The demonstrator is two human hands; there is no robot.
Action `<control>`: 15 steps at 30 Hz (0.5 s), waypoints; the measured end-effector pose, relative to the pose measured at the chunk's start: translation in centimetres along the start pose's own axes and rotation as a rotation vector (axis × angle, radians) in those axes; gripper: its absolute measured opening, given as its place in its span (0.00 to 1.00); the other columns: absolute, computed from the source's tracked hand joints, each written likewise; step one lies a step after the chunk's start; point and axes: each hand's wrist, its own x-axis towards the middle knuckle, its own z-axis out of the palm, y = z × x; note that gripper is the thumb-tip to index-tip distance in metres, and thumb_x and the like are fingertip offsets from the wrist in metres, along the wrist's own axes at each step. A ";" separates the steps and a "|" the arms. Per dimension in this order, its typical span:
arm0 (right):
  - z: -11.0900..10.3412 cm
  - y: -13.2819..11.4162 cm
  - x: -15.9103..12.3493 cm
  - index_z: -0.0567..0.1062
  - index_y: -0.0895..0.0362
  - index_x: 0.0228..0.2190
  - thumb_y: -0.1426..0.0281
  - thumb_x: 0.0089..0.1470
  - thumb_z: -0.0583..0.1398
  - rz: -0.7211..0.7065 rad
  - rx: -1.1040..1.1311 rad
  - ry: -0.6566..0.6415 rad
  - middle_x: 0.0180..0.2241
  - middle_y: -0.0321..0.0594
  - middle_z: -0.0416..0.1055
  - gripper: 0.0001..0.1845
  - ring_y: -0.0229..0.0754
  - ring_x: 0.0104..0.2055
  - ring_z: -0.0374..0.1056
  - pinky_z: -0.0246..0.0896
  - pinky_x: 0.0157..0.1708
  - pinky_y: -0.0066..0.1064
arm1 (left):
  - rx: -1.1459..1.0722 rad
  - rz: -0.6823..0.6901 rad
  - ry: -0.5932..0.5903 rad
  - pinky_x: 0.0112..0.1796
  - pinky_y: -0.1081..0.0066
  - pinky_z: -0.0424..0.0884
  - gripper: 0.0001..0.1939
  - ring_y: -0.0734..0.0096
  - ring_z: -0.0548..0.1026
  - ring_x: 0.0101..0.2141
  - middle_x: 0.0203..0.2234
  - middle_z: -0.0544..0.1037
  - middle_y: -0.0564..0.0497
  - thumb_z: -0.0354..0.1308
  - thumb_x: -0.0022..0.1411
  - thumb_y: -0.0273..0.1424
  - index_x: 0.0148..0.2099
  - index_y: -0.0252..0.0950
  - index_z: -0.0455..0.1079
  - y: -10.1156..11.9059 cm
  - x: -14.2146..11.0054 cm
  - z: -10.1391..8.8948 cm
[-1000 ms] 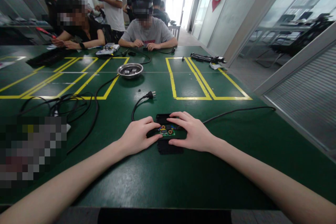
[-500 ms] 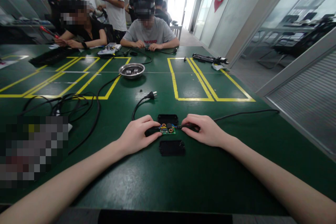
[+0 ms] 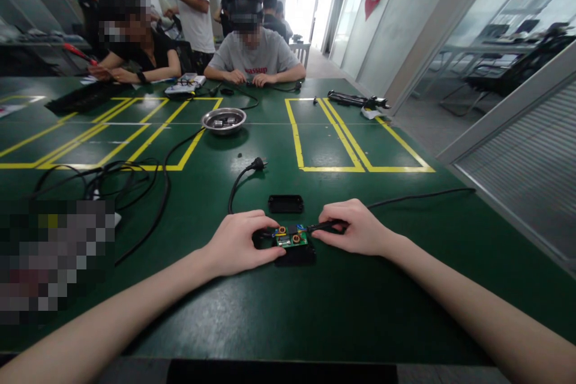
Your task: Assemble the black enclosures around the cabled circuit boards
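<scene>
A small green circuit board (image 3: pixel 291 238) with copper coils is held between my hands, partly over a black plastic case half (image 3: pixel 296 257). My left hand (image 3: pixel 240 242) has thumb and fingers closed around the board's left end, where a black cable joins it. With a pinch, my right hand (image 3: pixel 353 228) grips the black power cable (image 3: pixel 330 225) at the board's right end. Just beyond the board lies the other black case half (image 3: pixel 285 203), open side up. The black plug (image 3: pixel 258 164) rests on the table past my left hand, its cord running back towards that hand.
Across the green table (image 3: pixel 288 312) stands a metal bowl (image 3: pixel 224 121) with small metal parts. Tangled black cables (image 3: pixel 121 177) lie to the left, beside a pixelated area. A black tool-like object (image 3: pixel 355 99) lies far right. Two people sit opposite, working with their hands.
Both hands have brought the board and its cables nearer to me, from between the two case halves to over the near one. The far case half now shows fully.
</scene>
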 end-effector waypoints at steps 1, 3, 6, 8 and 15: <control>0.1 0.0 0.0 0.73 0.56 0.26 0.62 0.63 0.64 -0.002 -0.013 0.027 0.20 0.32 0.66 0.16 0.32 0.20 0.58 0.50 0.22 0.25 | -0.009 -0.022 -0.014 0.31 0.74 0.71 0.13 0.68 0.80 0.33 0.36 0.83 0.51 0.71 0.57 0.37 0.44 0.37 0.81 0.1 0.1 0.0; 0.2 0.0 0.0 0.74 0.56 0.26 0.61 0.63 0.64 -0.006 -0.043 0.076 0.20 0.32 0.67 0.16 0.32 0.20 0.59 0.51 0.22 0.25 | -0.033 -0.060 -0.027 0.31 0.74 0.71 0.12 0.68 0.80 0.33 0.36 0.84 0.52 0.70 0.57 0.35 0.43 0.37 0.81 0.2 0.2 0.0; 0.3 -0.1 0.1 0.74 0.57 0.26 0.61 0.64 0.63 -0.029 -0.092 0.148 0.20 0.32 0.67 0.17 0.32 0.19 0.59 0.51 0.22 0.25 | -0.054 -0.105 -0.032 0.30 0.75 0.71 0.09 0.69 0.79 0.31 0.35 0.84 0.52 0.69 0.56 0.31 0.41 0.37 0.81 0.2 0.3 0.0; 0.3 -0.2 0.2 0.75 0.57 0.26 0.61 0.64 0.63 -0.047 -0.109 0.178 0.20 0.32 0.66 0.17 0.32 0.19 0.59 0.52 0.22 0.25 | -0.047 -0.128 -0.033 0.29 0.75 0.69 0.05 0.70 0.78 0.29 0.31 0.83 0.53 0.67 0.57 0.30 0.38 0.37 0.80 0.2 0.4 0.0; 0.3 -0.3 0.3 0.75 0.57 0.26 0.61 0.64 0.64 -0.032 -0.096 0.177 0.20 0.32 0.66 0.17 0.32 0.19 0.60 0.52 0.22 0.25 | 0.013 -0.135 0.019 0.28 0.75 0.65 0.05 0.71 0.76 0.26 0.26 0.81 0.53 0.63 0.61 0.27 0.34 0.36 0.80 -0.3 0.9 0.2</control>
